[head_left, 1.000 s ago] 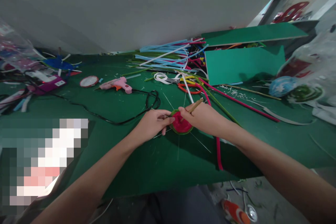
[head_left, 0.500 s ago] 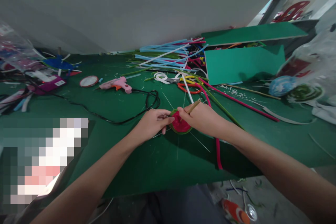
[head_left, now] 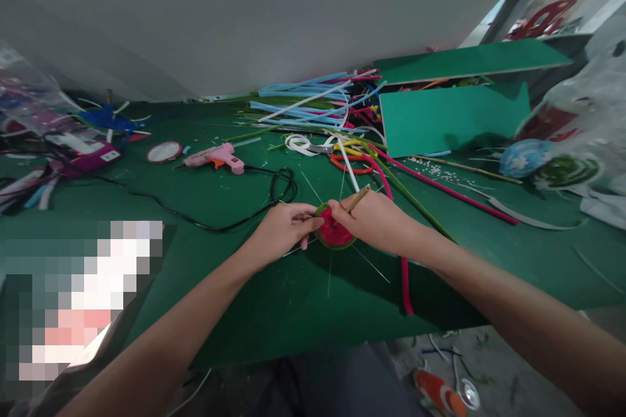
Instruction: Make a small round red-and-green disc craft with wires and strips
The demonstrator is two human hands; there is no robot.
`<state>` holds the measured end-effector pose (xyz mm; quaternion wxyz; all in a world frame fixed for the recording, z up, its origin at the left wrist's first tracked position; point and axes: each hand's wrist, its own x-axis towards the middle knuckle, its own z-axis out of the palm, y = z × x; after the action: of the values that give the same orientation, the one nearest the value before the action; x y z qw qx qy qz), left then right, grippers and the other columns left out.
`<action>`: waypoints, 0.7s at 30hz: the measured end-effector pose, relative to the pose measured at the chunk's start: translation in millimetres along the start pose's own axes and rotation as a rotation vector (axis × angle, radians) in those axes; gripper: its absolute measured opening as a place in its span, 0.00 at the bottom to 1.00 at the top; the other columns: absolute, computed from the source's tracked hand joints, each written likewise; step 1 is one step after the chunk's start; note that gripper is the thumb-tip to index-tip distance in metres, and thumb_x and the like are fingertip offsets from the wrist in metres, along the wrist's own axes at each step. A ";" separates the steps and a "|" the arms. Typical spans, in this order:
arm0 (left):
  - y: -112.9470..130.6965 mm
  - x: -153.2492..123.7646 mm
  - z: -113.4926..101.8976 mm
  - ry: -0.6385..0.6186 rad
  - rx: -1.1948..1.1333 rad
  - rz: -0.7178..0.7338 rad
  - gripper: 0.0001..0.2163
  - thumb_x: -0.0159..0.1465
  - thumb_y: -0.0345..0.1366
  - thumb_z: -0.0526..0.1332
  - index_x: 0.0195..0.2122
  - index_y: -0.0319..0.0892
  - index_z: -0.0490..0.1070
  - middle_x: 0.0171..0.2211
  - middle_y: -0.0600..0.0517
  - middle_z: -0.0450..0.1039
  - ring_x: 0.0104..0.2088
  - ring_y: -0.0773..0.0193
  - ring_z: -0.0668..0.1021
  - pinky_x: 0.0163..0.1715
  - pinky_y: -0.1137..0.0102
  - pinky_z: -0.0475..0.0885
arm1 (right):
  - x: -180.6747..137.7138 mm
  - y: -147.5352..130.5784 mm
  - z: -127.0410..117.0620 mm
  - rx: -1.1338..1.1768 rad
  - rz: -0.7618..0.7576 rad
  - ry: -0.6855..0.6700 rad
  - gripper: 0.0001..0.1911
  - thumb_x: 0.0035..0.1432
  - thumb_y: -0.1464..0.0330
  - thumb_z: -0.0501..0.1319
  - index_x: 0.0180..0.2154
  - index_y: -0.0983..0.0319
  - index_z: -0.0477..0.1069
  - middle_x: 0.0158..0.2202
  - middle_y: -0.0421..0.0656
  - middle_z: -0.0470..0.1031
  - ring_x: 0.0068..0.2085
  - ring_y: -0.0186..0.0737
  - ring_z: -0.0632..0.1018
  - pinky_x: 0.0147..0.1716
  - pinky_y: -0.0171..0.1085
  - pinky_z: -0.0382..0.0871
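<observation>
A small round red piece with a green rim [head_left: 336, 237] lies on the green table, thin stiff wires sticking out around it. My left hand [head_left: 288, 228] is closed, thumb and fingers pinching the piece's left edge. Wrapped around a tan wooden stick [head_left: 360, 199] is my right hand [head_left: 374, 218], pressed over the red surface. The stick's lower end is hidden behind my fingers. Just beyond my right hand lies a white strip [head_left: 348, 166], and a pink-red fuzzy strip [head_left: 405, 287] runs out below my right forearm.
A pink glue gun [head_left: 218, 158] with a black cord lies left of centre. Behind are orange-handled scissors [head_left: 349, 165], a bundle of blue strips [head_left: 298, 109] and a green board [head_left: 454, 120]. Plastic bags [head_left: 596, 111] stand at right; a purple power box [head_left: 92, 159] sits left.
The whole view has shifted very slightly. My right hand and the stick have tilted a little; both hands stay on the red piece.
</observation>
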<state>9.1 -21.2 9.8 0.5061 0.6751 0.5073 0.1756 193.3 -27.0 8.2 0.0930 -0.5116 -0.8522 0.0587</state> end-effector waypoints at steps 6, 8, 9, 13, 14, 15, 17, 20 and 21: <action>-0.7 0.4 -1.1 0.017 0.036 0.003 0.19 0.58 0.45 0.59 0.45 0.37 0.72 0.14 0.57 0.68 0.19 0.67 0.72 0.24 0.73 0.64 | 0.1 -5.9 -20.8 0.161 0.169 -0.131 0.21 0.64 0.62 0.47 0.21 0.62 0.61 0.16 0.38 0.57 0.18 0.31 0.57 0.20 0.35 0.45; 0.1 -0.4 -2.4 0.021 0.041 0.011 0.20 0.58 0.44 0.59 0.46 0.36 0.72 0.15 0.56 0.69 0.20 0.66 0.72 0.24 0.73 0.64 | -0.6 -6.3 -25.0 0.193 0.191 -0.130 0.23 0.63 0.60 0.47 0.18 0.62 0.57 0.14 0.38 0.56 0.18 0.30 0.57 0.20 0.35 0.45; 0.7 -0.9 -3.1 0.020 0.033 0.012 0.20 0.58 0.43 0.59 0.46 0.36 0.71 0.15 0.56 0.69 0.20 0.67 0.73 0.23 0.73 0.64 | -1.0 -5.8 -26.2 0.217 0.194 -0.117 0.23 0.63 0.59 0.47 0.18 0.61 0.56 0.14 0.38 0.56 0.17 0.30 0.57 0.20 0.35 0.45; 2.4 -3.1 -5.5 0.036 -0.064 0.066 0.16 0.56 0.33 0.57 0.45 0.35 0.72 0.23 0.51 0.74 0.18 0.70 0.72 0.18 0.75 0.61 | -1.2 2.3 -28.0 0.349 0.203 0.022 0.24 0.62 0.56 0.48 0.18 0.61 0.54 0.15 0.37 0.56 0.18 0.29 0.58 0.20 0.35 0.46; 2.3 -3.3 -6.0 0.050 -0.082 0.093 0.16 0.55 0.31 0.56 0.44 0.35 0.72 0.25 0.50 0.75 0.18 0.70 0.71 0.17 0.75 0.60 | -0.8 5.2 -28.0 0.370 0.204 0.076 0.24 0.62 0.56 0.48 0.18 0.61 0.54 0.15 0.37 0.56 0.18 0.29 0.58 0.20 0.35 0.45; 2.0 -3.2 -6.4 0.069 -0.090 0.116 0.15 0.55 0.30 0.55 0.43 0.35 0.72 0.27 0.49 0.76 0.17 0.71 0.71 0.16 0.75 0.60 | -0.3 8.2 -28.0 0.385 0.200 0.129 0.24 0.62 0.56 0.48 0.18 0.61 0.53 0.15 0.37 0.56 0.19 0.29 0.58 0.20 0.35 0.45; 1.2 -2.2 -7.0 0.110 -0.084 0.138 0.14 0.55 0.30 0.54 0.41 0.36 0.73 0.28 0.48 0.76 0.17 0.72 0.71 0.15 0.76 0.59 | 1.0 12.8 -27.6 0.409 0.176 0.219 0.24 0.62 0.57 0.48 0.18 0.61 0.53 0.15 0.37 0.56 0.19 0.29 0.58 0.20 0.35 0.45; 0.6 0.3 -7.1 0.179 -0.094 0.103 0.12 0.57 0.32 0.54 0.40 0.36 0.73 0.27 0.48 0.75 0.16 0.72 0.70 0.13 0.76 0.56 | 2.3 14.6 -26.8 0.458 0.138 0.283 0.23 0.62 0.59 0.49 0.18 0.61 0.54 0.15 0.37 0.57 0.19 0.29 0.58 0.21 0.35 0.46; 0.5 1.2 -6.9 0.196 -0.108 0.087 0.12 0.58 0.33 0.54 0.39 0.36 0.73 0.27 0.48 0.75 0.16 0.72 0.70 0.13 0.76 0.55 | 2.5 14.0 -26.5 0.472 0.132 0.285 0.23 0.62 0.60 0.50 0.17 0.61 0.53 0.15 0.37 0.57 0.19 0.29 0.58 0.21 0.35 0.46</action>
<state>4.7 -16.7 12.9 0.4818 0.6477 0.5144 0.2895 210.0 -18.1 31.6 0.3242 -0.5332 -0.7582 0.1889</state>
